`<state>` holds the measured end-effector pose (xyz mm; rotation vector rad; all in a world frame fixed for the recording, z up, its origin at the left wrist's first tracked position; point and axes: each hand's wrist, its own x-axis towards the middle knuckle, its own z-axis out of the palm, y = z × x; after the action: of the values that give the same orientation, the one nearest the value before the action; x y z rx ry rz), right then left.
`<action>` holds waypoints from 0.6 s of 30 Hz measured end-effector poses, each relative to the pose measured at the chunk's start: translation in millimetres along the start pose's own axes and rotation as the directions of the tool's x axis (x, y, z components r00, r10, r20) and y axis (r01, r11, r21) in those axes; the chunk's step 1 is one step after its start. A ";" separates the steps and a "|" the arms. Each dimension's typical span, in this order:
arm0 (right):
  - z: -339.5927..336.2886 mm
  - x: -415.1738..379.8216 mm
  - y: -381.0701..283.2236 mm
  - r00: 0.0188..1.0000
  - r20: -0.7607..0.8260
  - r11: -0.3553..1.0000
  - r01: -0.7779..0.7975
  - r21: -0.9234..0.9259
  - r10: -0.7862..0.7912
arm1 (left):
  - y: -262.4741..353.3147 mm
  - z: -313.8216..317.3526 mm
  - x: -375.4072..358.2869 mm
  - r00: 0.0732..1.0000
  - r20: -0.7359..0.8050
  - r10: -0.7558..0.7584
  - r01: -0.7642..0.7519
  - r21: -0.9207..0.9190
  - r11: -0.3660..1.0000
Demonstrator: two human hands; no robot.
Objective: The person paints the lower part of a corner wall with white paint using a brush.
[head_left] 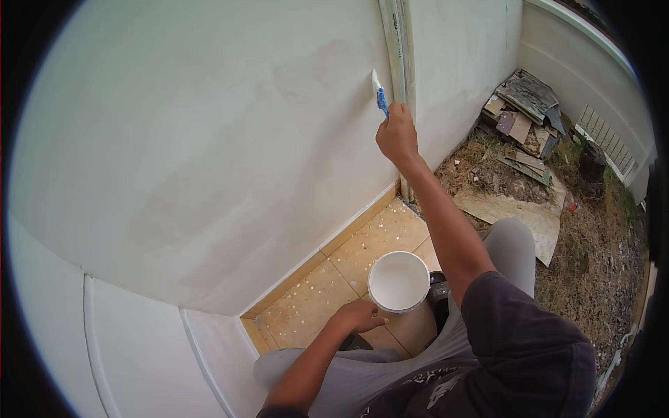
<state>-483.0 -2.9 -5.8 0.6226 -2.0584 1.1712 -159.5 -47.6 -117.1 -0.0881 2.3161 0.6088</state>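
My right hand (398, 136) is closed around the blue handle of a paintbrush (380, 97) and reaches up to the wall. White paint coats the brush's bristles, which lie against the pale wall (279, 139) just left of a vertical pipe. Below, my left hand (359, 317) hangs over my leg with its fingers loosely stretched and nothing in them. Close to those fingertips, a round white bucket (399, 282) stands on the tiled floor, with white paint inside. Damp-looking darker patches mark parts of the wall.
Paint-spattered beige tiles (306, 299) run along the wall's foot, edged by a tile skirting. The vertical pipe (400, 56) stands by the wall's corner. To the right, on rough ground, lie a pile of boards and tiles (526, 111) and a flat sheet (523, 209).
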 end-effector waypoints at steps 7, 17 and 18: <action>4.0 -112.7 -158.3 0.881 0.439 0.931 0.006 0.365 -0.178 | -3.6 1.4 24.2 0.996 0.053 0.066 -0.068 0.031 0.997; 34.3 -119.3 -240.4 0.697 0.502 0.641 -0.079 0.763 -0.512 | -13.2 10.2 21.2 0.951 -0.198 0.239 -0.256 -0.067 0.964; 40.9 -105.5 -224.1 0.733 0.480 0.647 -0.071 0.759 -0.482 | -11.0 1.7 22.4 0.994 -0.032 0.104 -0.105 -0.020 0.994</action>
<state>-273.9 -138.7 23.0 1.8837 -1.8256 1.8285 -172.2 -54.1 -137.7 0.0138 2.3554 0.6895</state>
